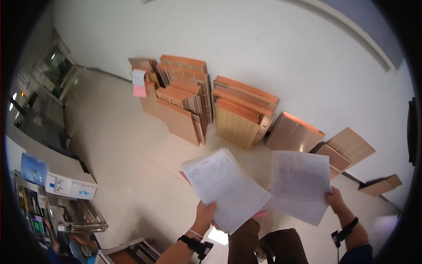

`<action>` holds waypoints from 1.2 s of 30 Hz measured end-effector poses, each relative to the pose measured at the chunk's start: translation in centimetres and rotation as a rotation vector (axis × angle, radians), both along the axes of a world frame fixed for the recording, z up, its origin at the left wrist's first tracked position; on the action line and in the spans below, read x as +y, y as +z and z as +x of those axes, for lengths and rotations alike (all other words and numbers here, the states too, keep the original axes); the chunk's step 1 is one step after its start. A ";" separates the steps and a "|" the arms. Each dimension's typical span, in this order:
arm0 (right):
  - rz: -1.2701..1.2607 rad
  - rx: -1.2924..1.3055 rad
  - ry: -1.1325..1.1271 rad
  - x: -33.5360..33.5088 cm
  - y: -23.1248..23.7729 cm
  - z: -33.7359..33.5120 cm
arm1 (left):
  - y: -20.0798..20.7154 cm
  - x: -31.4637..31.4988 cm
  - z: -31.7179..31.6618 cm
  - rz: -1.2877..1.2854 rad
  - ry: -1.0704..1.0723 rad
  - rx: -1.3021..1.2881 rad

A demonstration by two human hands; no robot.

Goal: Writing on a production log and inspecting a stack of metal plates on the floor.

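Note:
My left hand [204,218] is closed on the lower left edge of a stack of printed papers [228,187], with the thumb lying on top. Pink or red sheets peek out at the stack's edges. At the right, my right hand [336,200] pinches the right edge of a printed sheet [300,187], which is held up beside the stack. The near corners of the sheet and the stack meet or overlap slightly. Their print is too blurred to make out. A dark strap with a small device sits on each wrist.
Copper-coloured panels [237,125] lean in groups against the white wall [246,39]. Pink and white slips [139,83] hang on the leftmost group. At the left stands a water dispenser [70,182] with a blue bottle [33,168]. Another person [79,248] is at the lower left, near a frame [132,253].

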State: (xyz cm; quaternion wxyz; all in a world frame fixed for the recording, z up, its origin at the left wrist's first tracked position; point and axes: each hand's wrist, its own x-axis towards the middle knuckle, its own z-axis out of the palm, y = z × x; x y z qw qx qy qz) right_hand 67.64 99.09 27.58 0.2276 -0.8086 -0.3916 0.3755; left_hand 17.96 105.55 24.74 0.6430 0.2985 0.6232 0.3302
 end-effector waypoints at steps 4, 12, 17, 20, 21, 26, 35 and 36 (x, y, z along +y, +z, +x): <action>0.004 0.253 -0.135 4.6 -9.5 -5.3 | -11.5 5.6 -0.2 0.180 0.130 0.123; 0.096 0.313 -0.147 13.2 -29.3 -10.9 | -27.6 8.8 -2.6 0.185 0.328 0.161; 0.142 0.319 -0.061 16.4 -41.7 -14.4 | -44.5 3.7 -4.8 0.098 0.586 -0.018; 0.024 0.148 0.071 17.0 -50.0 -15.0 | -55.5 -0.2 -5.3 -0.015 0.680 -0.038; 0.029 0.145 0.088 17.5 -52.4 -15.5 | -57.5 -1.0 -5.2 -0.009 0.696 -0.042; 0.032 0.246 -0.035 19.0 -55.4 -18.1 | -59.6 -3.9 -5.0 -0.127 0.741 -0.065; -0.413 0.340 0.093 20.7 -60.1 -17.1 | -57.2 -15.4 -9.6 -0.206 0.894 -0.007; -0.409 0.331 0.076 20.6 -60.6 -16.7 | -57.9 -17.2 -10.3 -0.258 0.903 0.024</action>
